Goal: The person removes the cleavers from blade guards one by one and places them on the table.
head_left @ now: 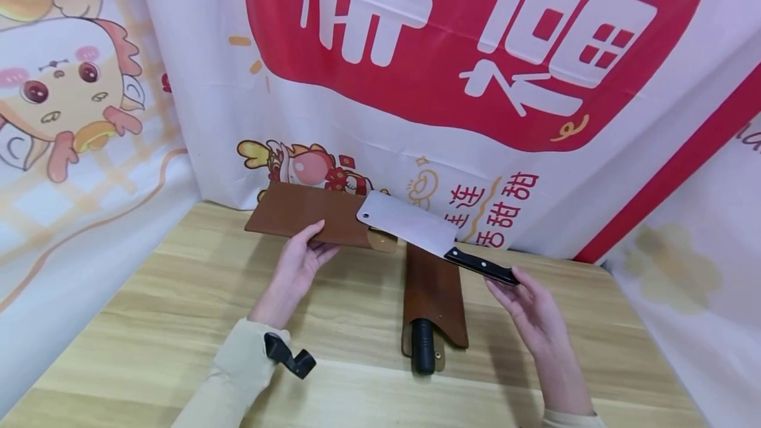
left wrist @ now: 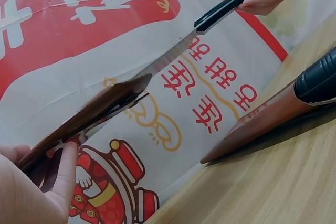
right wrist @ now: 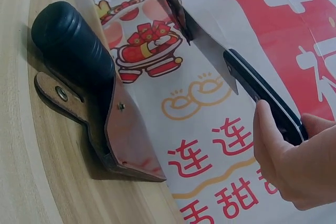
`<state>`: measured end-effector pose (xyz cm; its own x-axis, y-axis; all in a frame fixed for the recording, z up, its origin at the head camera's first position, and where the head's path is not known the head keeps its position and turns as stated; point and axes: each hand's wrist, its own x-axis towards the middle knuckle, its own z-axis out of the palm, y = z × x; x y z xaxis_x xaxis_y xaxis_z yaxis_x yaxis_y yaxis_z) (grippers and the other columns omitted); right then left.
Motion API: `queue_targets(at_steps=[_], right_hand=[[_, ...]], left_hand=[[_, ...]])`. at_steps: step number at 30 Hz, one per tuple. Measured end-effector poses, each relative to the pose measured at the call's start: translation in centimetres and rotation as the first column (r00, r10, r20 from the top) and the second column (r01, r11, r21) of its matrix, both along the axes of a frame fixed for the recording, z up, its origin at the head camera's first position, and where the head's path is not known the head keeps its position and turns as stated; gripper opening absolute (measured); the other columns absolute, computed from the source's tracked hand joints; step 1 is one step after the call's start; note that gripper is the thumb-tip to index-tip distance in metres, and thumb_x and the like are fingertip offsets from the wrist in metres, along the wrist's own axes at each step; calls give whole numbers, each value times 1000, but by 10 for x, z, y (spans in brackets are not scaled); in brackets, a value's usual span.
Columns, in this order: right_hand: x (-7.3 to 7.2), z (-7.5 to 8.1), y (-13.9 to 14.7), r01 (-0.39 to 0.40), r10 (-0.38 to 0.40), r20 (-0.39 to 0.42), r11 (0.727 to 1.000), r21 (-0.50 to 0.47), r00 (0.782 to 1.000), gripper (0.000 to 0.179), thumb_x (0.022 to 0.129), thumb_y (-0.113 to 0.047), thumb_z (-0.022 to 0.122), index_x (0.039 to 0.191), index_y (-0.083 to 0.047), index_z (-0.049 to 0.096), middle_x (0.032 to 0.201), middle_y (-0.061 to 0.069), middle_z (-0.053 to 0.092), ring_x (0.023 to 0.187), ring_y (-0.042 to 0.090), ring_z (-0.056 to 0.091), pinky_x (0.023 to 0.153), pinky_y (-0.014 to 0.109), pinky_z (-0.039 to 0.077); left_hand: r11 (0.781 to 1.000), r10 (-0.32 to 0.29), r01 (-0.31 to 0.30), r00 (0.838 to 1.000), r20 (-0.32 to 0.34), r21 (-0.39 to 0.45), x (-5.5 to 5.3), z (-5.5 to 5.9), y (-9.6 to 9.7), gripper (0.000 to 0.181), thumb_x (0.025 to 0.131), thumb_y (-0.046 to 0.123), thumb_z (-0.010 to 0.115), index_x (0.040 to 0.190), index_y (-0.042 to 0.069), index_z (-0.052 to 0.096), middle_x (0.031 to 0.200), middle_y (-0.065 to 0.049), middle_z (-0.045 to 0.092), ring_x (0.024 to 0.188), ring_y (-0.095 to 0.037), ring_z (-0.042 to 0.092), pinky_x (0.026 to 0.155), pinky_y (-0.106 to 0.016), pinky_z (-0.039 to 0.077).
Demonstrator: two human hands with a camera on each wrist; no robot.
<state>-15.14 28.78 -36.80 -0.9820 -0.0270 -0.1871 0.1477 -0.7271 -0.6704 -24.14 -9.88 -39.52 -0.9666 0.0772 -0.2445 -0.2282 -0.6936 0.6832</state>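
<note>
My right hand (head_left: pixel 532 309) pinches the end of the black handle of a cleaver (head_left: pixel 410 222), its wide blade pointing left. My left hand (head_left: pixel 300 263) holds a brown leather knife sheath (head_left: pixel 309 213) above the table, thumb on the near face and fingers underneath. The blade's front end overlaps the sheath's open right end in the head view. In the left wrist view the cleaver blade (left wrist: pixel 170 53) meets the mouth of the sheath (left wrist: pixel 94 106). On the table between the hands lies a second brown sheath (head_left: pixel 436 289) with a ridged black handle (head_left: pixel 423 347) sticking out toward me.
The wooden table (head_left: pixel 357 388) ends at a printed cloth (head_left: pixel 380 104) hung behind it, with red and white lettering and cartoon figures. More cloth walls stand at left and right. A black strap mount (head_left: pixel 289 355) sits on my left wrist.
</note>
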Motion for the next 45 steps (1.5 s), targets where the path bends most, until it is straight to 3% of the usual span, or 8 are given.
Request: queue_targets(at_steps=[5, 13, 21, 26, 30, 34, 39, 45], right_hand=[[0, 0, -1, -43, 46, -32, 995, 85, 998, 20, 105, 5, 48, 103, 1, 67, 112, 19, 71, 107, 27, 72, 100, 44, 54], [0, -2, -4, -83, 101, -62, 968, 237, 993, 29, 104, 9, 46, 97, 2, 74, 111, 17, 71, 103, 29, 74, 96, 41, 56], [-4, -1, -11, -115, 148, -52, 907, 406, 988, 27, 103, 9, 50, 97, -1, 75, 108, 14, 72, 99, 27, 75, 94, 38, 57], [-3, -5, -13, -173, 229, -58, 858, 484, 972, 29, 100, 10, 54, 96, -6, 77, 104, 12, 72, 97, 25, 75, 91, 35, 59], [-2, -8, -14, -262, 357, -75, 798, 543, 931, 28, 100, 10, 55, 102, -8, 77, 103, 10, 74, 96, 22, 75, 91, 35, 59], [-3, -9, -16, -359, 486, -42, 699, 618, 873, 25, 97, 7, 60, 114, -6, 74, 106, 10, 74, 94, 22, 75, 91, 35, 59], [-2, -13, -24, -454, 580, 45, 584, 673, 814, 35, 92, 2, 68, 127, 4, 66, 111, 14, 72, 93, 24, 74, 90, 38, 59], [1, -17, -34, -515, 638, 94, 515, 686, 764, 51, 88, 0, 73, 134, 14, 57, 108, 14, 73, 93, 22, 72, 90, 37, 59]], left_hand=[[999, 13, -13, 1000, -8, 34, -1, -1, -2, 12, 109, 13, 50, 118, 6, 53, 95, -3, 73, 94, -18, 72, 110, -42, 46], [995, 64, -61, 997, -41, 80, -1, 2, -7, 8, 109, 11, 46, 114, 6, 50, 90, 0, 71, 90, -13, 70, 88, -29, 56], [993, 83, -79, 995, -45, 84, -2, 3, -11, 10, 110, 13, 47, 115, 5, 50, 89, 0, 72, 89, -14, 71, 86, -30, 57], [995, 89, -87, 995, -41, 52, -2, 4, -11, 10, 109, 13, 50, 115, 5, 51, 84, 0, 73, 85, -14, 72, 84, -30, 58], [993, 109, -107, 993, -35, 38, -3, 4, -9, 6, 108, 12, 54, 106, 7, 57, 80, 0, 74, 79, -13, 73, 79, -30, 59], [989, 148, -147, 989, -26, 31, -3, 5, -8, 9, 105, 9, 59, 96, 10, 61, 76, 1, 73, 73, -12, 72, 74, -29, 58], [987, 159, -159, 987, -38, 10, -3, 4, -5, 10, 101, 3, 64, 106, 7, 57, 79, 2, 73, 73, -10, 72, 75, -27, 57], [987, 139, -144, 987, -82, -67, -2, 6, -1, 18, 96, -2, 68, 107, 5, 56, 78, 3, 72, 68, -9, 70, 68, -24, 56]])
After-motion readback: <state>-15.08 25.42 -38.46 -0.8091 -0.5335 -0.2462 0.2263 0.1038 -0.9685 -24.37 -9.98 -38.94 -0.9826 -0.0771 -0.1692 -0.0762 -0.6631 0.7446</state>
